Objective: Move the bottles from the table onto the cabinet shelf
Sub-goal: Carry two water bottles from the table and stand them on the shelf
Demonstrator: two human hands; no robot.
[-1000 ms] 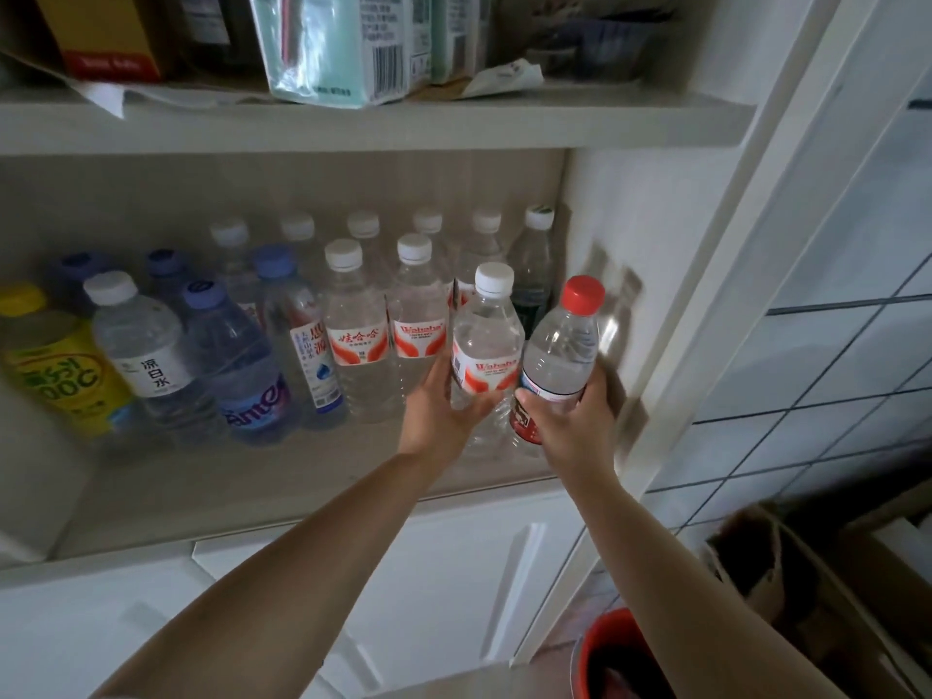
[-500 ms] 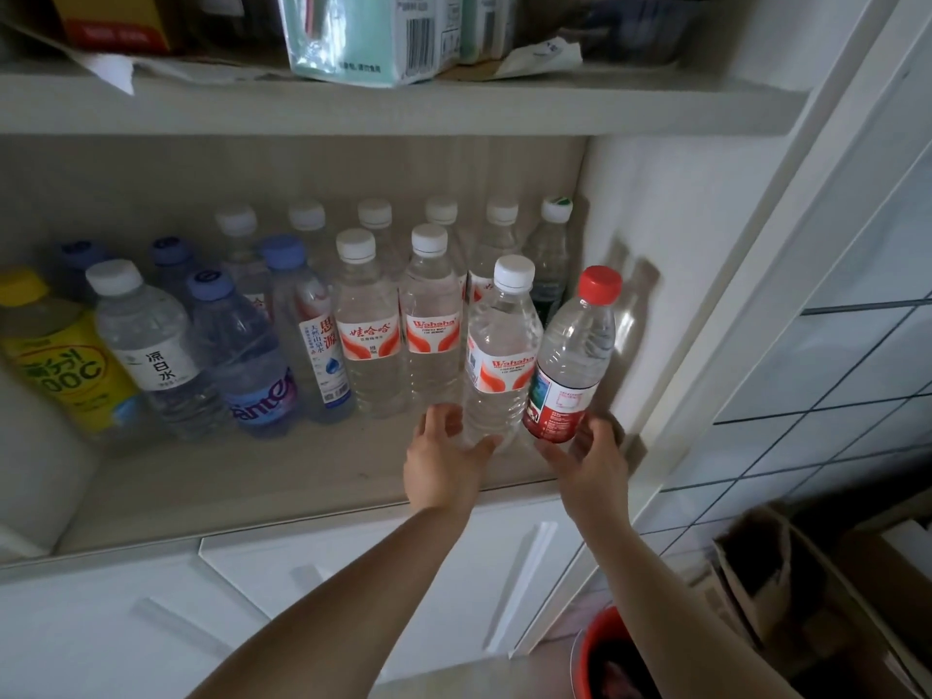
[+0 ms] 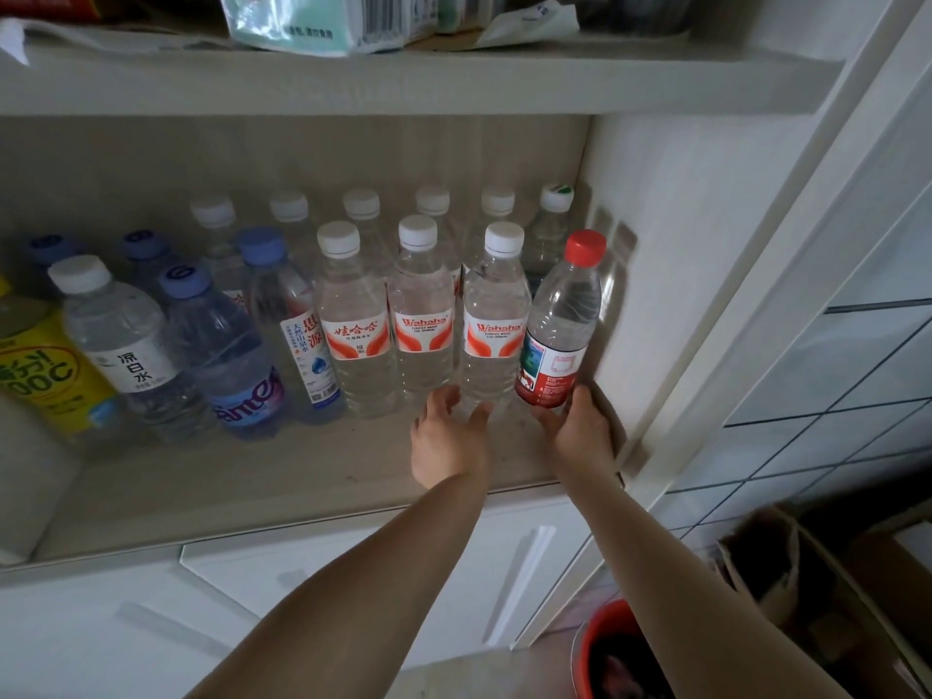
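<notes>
Two rows of water bottles stand on the cabinet shelf [image 3: 302,476]. At the right end of the front row stands a white-capped Wahaha bottle [image 3: 493,325]. Beside it, against the cabinet's side wall, is a red-capped bottle [image 3: 562,320] with a red label. My left hand [image 3: 449,441] is at the foot of the Wahaha bottle, with fingers and thumb spread loosely either side of its base. My right hand [image 3: 580,431] is at the foot of the red-capped bottle in the same loose way and hides its base. Both bottles stand on the shelf.
Further left stand more Wahaha bottles [image 3: 421,315], blue-capped bottles [image 3: 222,345] and a yellow drink bottle [image 3: 45,375]. An upper shelf [image 3: 403,83] holds packets. White drawers [image 3: 353,587] sit below the shelf. A red bucket [image 3: 595,648] and a cardboard box [image 3: 807,587] are on the floor at right.
Both hands slid down from the bottles' bodies to their bases and loosened. The two bottles now stand further back, level with the front row.
</notes>
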